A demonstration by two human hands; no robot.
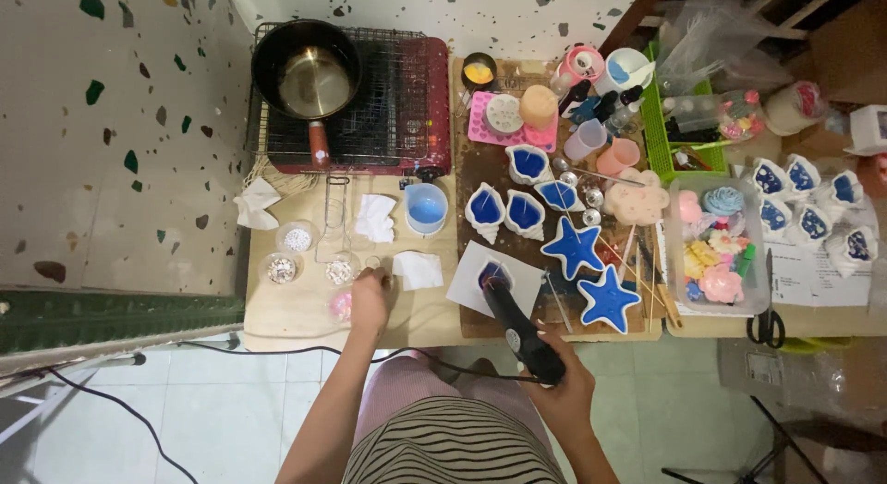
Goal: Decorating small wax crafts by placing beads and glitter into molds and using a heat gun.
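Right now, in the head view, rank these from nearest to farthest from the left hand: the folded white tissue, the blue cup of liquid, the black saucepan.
1. Folded white tissue: just right of the left hand.
2. Blue cup of liquid: farther up the table, to the right.
3. Black saucepan: farthest, on the red stove at the table's back.

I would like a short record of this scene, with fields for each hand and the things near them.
left hand: reaching among small clear cups of bits on the table
right hand: holding a black heat tool
tool tip: over a blue mould on white paper
nearby: two blue star moulds
rear: pan on red stove
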